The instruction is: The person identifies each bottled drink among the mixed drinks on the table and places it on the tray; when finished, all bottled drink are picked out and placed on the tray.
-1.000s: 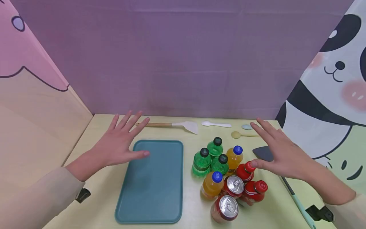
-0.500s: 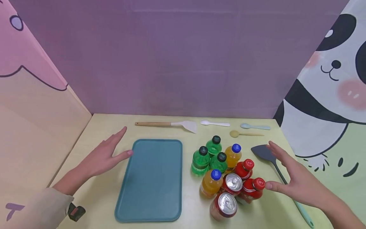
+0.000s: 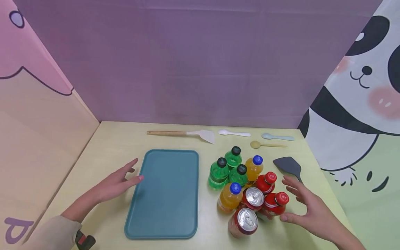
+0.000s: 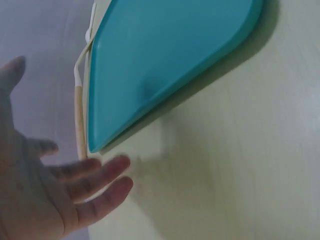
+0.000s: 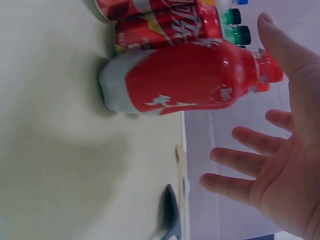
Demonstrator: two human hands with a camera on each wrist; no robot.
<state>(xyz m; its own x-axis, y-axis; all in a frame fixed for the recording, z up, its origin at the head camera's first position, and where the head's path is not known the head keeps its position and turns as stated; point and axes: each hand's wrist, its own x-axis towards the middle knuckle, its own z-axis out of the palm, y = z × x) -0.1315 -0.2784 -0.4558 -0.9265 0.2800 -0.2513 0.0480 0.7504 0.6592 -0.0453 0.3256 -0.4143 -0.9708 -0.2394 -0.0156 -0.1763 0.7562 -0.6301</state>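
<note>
In the head view, we see a blue-green tray [image 3: 165, 194] lying flat on the left half of the pale table [image 3: 106, 149]. Our left hand [image 3: 115, 184] hangs at its left edge, fingers loosely bent and gripping nothing. Our right hand [image 3: 312, 210] is just right of the near red bottle [image 3: 275, 205], its thumb and fingers parted in a wide curve with nothing held. That bottle stands upright at the right side of a group: the far red bottle [image 3: 264, 184], two cans [image 3: 242, 227], two orange drink bottles [image 3: 229, 200] with blue caps and three green bottles [image 3: 218, 175] with black caps. Along the far side we find a wooden-handled spatula [image 3: 167, 133], a white spoon [image 3: 234, 133], a pale blue spoon [image 3: 278, 137] and a yellow spoon [image 3: 269, 145]; the dark turner [image 3: 288, 166] lies at the right.

In the left wrist view, we see our left palm with the fingers separated and slightly bent, holding nothing, near the far left corner of the tray.

In the right wrist view, our four right fingers reach out, spread apart, and the thumb sits beside the near red bottle's cap; we cannot tell whether it touches. The palm is bare, and the cans stand just beyond the bottle.
</note>
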